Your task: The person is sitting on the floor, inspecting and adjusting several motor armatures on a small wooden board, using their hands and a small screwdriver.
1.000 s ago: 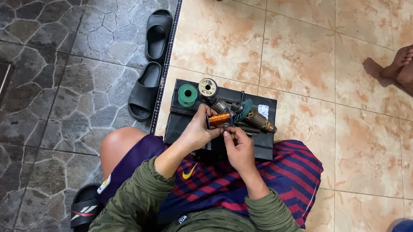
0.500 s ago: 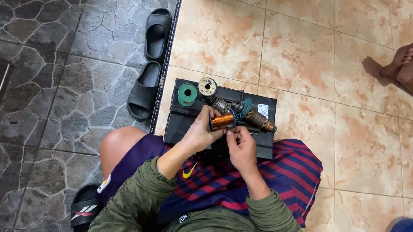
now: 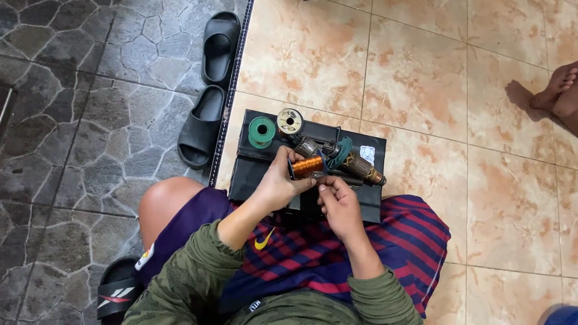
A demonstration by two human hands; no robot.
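Hands meet over a black rectangular box (image 3: 262, 174) on the tiled floor. The left hand (image 3: 278, 182) grips a small spool of copper-coloured wire (image 3: 307, 165); the right hand (image 3: 340, 201) pinches something too small to tell just beside it. Farther off on the box lie a green spool (image 3: 262, 129), a pale round reel (image 3: 290, 122) and a motor armature (image 3: 361, 167).

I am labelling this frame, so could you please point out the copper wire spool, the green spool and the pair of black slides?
copper wire spool (image 3: 308, 165), head view, on its orange winding.
green spool (image 3: 262, 130), head view, on its top flange.
black slides (image 3: 219, 47), head view, on the strap of the farther slide.
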